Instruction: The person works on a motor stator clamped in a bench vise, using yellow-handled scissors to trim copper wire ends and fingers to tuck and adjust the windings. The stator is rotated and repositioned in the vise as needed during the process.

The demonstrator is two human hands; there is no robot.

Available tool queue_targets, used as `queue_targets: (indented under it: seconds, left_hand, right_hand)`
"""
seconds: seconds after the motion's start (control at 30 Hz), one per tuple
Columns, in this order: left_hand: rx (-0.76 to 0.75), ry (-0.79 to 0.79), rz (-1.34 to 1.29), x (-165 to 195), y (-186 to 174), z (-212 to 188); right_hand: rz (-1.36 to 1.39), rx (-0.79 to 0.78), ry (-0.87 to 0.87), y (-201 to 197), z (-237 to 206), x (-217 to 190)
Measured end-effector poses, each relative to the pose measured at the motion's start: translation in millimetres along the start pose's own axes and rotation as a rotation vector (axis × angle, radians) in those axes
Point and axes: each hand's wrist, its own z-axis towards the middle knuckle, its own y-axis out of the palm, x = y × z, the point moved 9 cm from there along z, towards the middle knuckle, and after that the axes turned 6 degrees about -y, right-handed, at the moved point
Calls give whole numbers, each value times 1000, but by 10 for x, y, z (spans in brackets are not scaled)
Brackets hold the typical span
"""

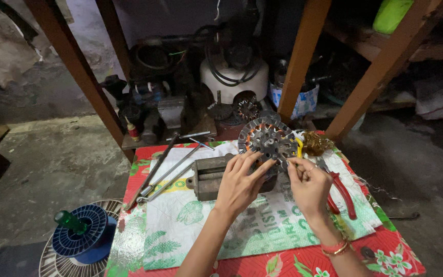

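A round metal motor stator (268, 138) with copper windings stands on edge in a small bench vise (208, 177) on the table. My left hand (239, 182) lies against the stator's lower left rim, fingers spread and touching it. My right hand (308, 184) pinches at the stator's lower right edge, beside a yellow piece (299, 147) tucked in the winding slots; whether a wire is between the fingers I cannot tell. A tangle of old copper wire (318, 143) lies just right of the stator.
Red-handled pliers (342, 192) lie right of my right hand. Long metal rods and a screwdriver (162, 172) lie at the left on a white printed sack over a red floral cloth (385, 251). A blue spool (83, 236) sits on the floor; motor parts (234, 72) crowd the shelf behind.
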Motion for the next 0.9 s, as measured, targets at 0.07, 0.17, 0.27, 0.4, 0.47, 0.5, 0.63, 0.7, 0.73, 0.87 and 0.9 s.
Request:
queue_targets:
  seconds: [0.07,0.17,0.27,0.4,0.47,0.5,0.63,0.7,0.73,0.87,0.9]
  left_hand:
    - [4,8,-2,-3,5,-4]
    - [-10,-5,-2,-19,29,-11]
    - [-14,-1,-3,-16,36,-16]
    - [7,0,-12,-13,13,-23]
    - [12,0,-13,-13,7,-23]
    - [10,-2,-8,-14,9,-23]
    - [7,-1,-6,-15,8,-21]
    - [9,2,-11,-11,6,-20]
    - [9,3,-11,-7,3,-23]
    - [4,-3,-14,-12,5,-24]
    - [7,-2,-15,-12,4,-24]
  right_hand:
    - [1,16,-19,-11,-45,-42]
    - [-46,24,-45,-22,-120,-86]
    - [-171,25,-181,-27,-188,-197]
    - [-288,-25,-338,9,-286,-258]
    - [-303,-22,-380,22,-338,-259]
    - [-298,-10,-404,20,-372,-270]
    - [-275,19,-439,-2,-446,-263]
    - [-307,29,-442,-5,-452,-256]
    - [-324,35,-443,-11,-457,-257]
    - [-340,56,-402,-30,-465,-212]
    - [-347,43,-406,-13,-466,-202]
